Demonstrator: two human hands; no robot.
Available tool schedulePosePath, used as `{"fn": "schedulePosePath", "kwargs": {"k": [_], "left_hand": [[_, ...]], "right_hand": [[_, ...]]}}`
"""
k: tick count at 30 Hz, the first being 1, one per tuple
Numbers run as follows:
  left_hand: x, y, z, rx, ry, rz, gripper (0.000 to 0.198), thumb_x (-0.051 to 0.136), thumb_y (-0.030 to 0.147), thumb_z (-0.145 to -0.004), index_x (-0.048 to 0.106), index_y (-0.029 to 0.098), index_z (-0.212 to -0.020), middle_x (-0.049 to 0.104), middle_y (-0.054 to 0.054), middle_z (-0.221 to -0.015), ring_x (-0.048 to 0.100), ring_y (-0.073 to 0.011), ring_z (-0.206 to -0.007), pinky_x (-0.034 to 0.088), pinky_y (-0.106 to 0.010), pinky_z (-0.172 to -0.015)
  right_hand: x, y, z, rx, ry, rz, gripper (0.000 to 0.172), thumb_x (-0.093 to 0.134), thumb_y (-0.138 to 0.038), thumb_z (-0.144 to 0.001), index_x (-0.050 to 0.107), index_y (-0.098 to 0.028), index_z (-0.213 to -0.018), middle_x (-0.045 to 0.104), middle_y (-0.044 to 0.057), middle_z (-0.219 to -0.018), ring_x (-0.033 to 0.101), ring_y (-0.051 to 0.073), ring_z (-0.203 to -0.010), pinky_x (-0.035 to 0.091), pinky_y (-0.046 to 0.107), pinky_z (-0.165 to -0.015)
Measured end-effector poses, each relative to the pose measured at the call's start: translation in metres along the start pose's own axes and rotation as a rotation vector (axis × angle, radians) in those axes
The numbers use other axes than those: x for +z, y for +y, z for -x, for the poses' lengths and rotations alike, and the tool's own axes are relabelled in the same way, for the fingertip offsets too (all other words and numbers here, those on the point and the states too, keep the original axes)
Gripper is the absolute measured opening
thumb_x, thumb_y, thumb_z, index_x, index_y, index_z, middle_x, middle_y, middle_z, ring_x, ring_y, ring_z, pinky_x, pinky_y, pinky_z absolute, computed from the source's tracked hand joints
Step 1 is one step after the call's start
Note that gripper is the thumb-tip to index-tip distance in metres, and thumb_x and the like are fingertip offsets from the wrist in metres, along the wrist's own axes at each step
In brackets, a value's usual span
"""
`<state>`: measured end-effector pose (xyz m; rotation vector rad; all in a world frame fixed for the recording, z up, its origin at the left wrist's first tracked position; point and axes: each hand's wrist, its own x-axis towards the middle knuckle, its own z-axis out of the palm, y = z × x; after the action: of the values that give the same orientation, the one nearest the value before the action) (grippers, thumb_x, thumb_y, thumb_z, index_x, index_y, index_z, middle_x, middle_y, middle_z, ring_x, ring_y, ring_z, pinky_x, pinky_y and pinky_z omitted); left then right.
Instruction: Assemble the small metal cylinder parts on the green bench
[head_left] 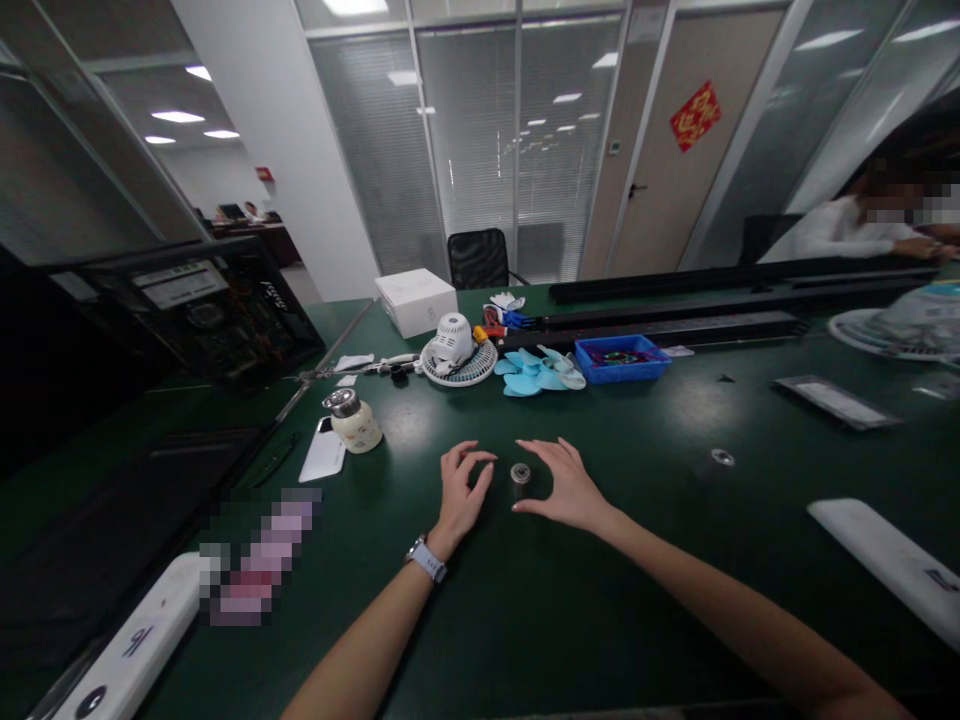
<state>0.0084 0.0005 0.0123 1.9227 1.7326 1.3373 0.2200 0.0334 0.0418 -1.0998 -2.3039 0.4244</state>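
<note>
A small dark cylinder with a round silvery top (520,475) stands upright on the green table between my two hands; its exact kind I cannot make out. My left hand (463,488) is to its left, fingers curled and apart, with nothing held. On the other side, my right hand (564,485) curves around the cylinder in a wide C, thumb and fingers apart, with a gap to it. A watch (427,558) with a pale strap is on my left wrist. Farther right stands a similar dark cylinder with a silvery top (721,458).
A cream bottle (358,425) and a white phone (322,455) lie left. Behind are a white box (417,300), fan parts (457,350), light-blue fan blades (534,372) and a blue tray (622,362). White panels flank both sides. A person (832,230) sits at far right.
</note>
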Motion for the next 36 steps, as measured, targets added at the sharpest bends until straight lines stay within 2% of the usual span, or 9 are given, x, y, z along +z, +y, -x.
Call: {"fn": "schedulePosePath", "kwargs": {"k": [2, 5, 11, 14, 18, 22, 28, 33, 36], "left_hand": [[0.006, 0.007, 0.001, 0.026, -0.008, 0.004, 0.021, 0.060, 0.036, -0.088, 0.070, 0.031, -0.105, 0.046, -0.004, -0.133, 0.042, -0.0237, -0.119, 0.038, -0.044, -0.105], [0.017, 0.018, 0.002, 0.049, -0.046, -0.006, 0.021, 0.065, 0.040, -0.084, 0.072, 0.035, -0.103, 0.040, -0.003, -0.139, 0.036, -0.0261, -0.125, 0.036, -0.046, -0.106], [0.028, 0.028, -0.002, -0.021, -0.046, 0.011, 0.011, 0.068, 0.037, -0.083, 0.076, 0.032, -0.089, 0.049, -0.004, -0.129, 0.037, -0.0262, -0.124, 0.034, -0.048, -0.107], [0.022, 0.027, -0.007, -0.040, -0.037, 0.019, 0.013, 0.067, 0.038, -0.083, 0.077, 0.031, -0.088, 0.053, -0.004, -0.124, 0.040, -0.0252, -0.121, 0.034, -0.046, -0.108], [0.001, 0.014, -0.011, -0.049, -0.011, -0.074, 0.016, 0.064, 0.039, -0.085, 0.077, 0.034, -0.094, 0.053, -0.004, -0.125, 0.041, -0.0252, -0.120, 0.034, -0.047, -0.107], [-0.017, -0.005, -0.008, -0.057, -0.154, -0.244, 0.017, 0.064, 0.044, -0.084, 0.076, 0.042, -0.097, 0.053, -0.002, -0.128, 0.037, -0.0292, -0.120, 0.032, -0.052, -0.102], [-0.014, -0.014, -0.005, -0.059, -0.299, -0.349, 0.021, 0.061, 0.050, -0.084, 0.074, 0.045, -0.100, 0.052, -0.003, -0.132, 0.036, -0.0327, -0.121, 0.031, -0.054, -0.097], [-0.012, -0.012, -0.004, -0.087, -0.238, -0.334, 0.030, 0.059, 0.054, -0.084, 0.070, 0.044, -0.110, 0.050, -0.004, -0.135, 0.036, -0.0332, -0.122, 0.031, -0.055, -0.098], [-0.011, -0.013, -0.005, -0.141, -0.135, -0.285, 0.034, 0.055, 0.054, -0.086, 0.068, 0.043, -0.115, 0.050, -0.004, -0.135, 0.038, -0.0316, -0.121, 0.033, -0.054, -0.098]], "right_hand": [[0.011, 0.008, 0.012, 0.044, 0.055, -0.033, 0.090, 0.075, -0.061, -0.063, 0.043, -0.025, -0.140, 0.052, 0.011, -0.140, 0.044, 0.028, -0.133, 0.023, 0.054, -0.115], [0.025, 0.016, 0.020, 0.060, 0.079, -0.072, 0.083, 0.074, -0.059, -0.066, 0.045, -0.026, -0.137, 0.054, 0.010, -0.138, 0.044, 0.028, -0.133, 0.025, 0.053, -0.115], [0.029, 0.020, 0.015, 0.096, 0.111, -0.132, 0.063, 0.073, -0.051, -0.071, 0.055, -0.025, -0.125, 0.059, 0.010, -0.129, 0.049, 0.028, -0.126, 0.034, 0.051, -0.108], [0.027, 0.019, 0.016, 0.100, 0.101, -0.146, 0.060, 0.073, -0.051, -0.072, 0.056, -0.024, -0.123, 0.060, 0.010, -0.127, 0.050, 0.029, -0.125, 0.036, 0.050, -0.107], [0.023, 0.016, 0.017, 0.108, 0.067, -0.149, 0.059, 0.072, -0.052, -0.073, 0.056, -0.025, -0.123, 0.059, 0.010, -0.128, 0.049, 0.029, -0.126, 0.036, 0.050, -0.106], [0.019, 0.012, 0.016, 0.116, 0.031, -0.159, 0.059, 0.072, -0.052, -0.073, 0.056, -0.025, -0.123, 0.059, 0.009, -0.128, 0.049, 0.029, -0.126, 0.035, 0.051, -0.107], [0.023, 0.011, 0.012, 0.092, 0.048, -0.175, 0.056, 0.071, -0.051, -0.074, 0.058, -0.026, -0.122, 0.063, 0.007, -0.126, 0.053, 0.027, -0.123, 0.030, 0.054, -0.111], [0.034, 0.006, 0.006, 0.101, 0.067, -0.201, 0.042, 0.068, -0.048, -0.078, 0.064, -0.027, -0.114, 0.068, 0.005, -0.118, 0.057, 0.026, -0.117, 0.035, 0.053, -0.108], [0.021, 0.011, 0.003, 0.124, 0.115, -0.142, 0.036, 0.067, -0.048, -0.078, 0.068, -0.028, -0.107, 0.071, 0.003, -0.109, 0.060, 0.026, -0.111, 0.040, 0.051, -0.102]]}}
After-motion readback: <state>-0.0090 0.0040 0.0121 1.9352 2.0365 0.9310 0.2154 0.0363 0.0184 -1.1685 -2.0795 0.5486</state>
